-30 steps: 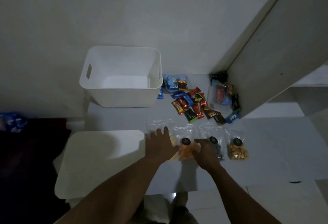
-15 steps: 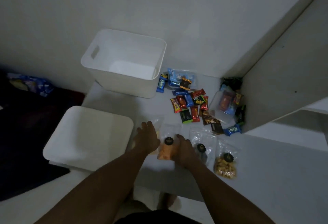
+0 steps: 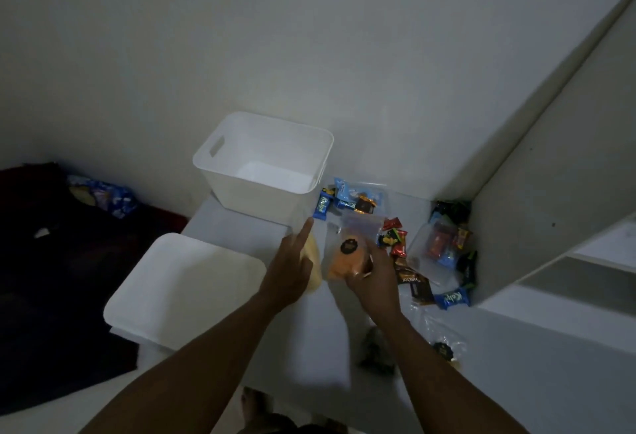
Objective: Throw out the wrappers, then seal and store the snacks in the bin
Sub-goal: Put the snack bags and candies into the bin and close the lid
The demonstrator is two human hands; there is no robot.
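Observation:
My right hand (image 3: 373,282) grips a clear bag of orange snacks (image 3: 347,258) with a black round label, lifted off the white table (image 3: 309,340). My left hand (image 3: 290,270) holds a bag of pale yellow snacks (image 3: 314,265), index finger pointing toward the white bin (image 3: 265,165) just beyond. The bin stands empty at the table's back. Two more clear snack bags (image 3: 444,347) lie near my right forearm. Several small wrapped snacks (image 3: 395,242) are scattered right of the bin.
The bin's white lid (image 3: 182,289) lies left of my hands, over the table's edge. A clear bag holding packets (image 3: 437,248) leans by a grey panel (image 3: 550,192) on the right. Dark cloth and a blue bag (image 3: 103,194) lie on the floor at left.
Both hands have lifted their bags off the table and moved forward toward the bin. The view has tilted and shifted.

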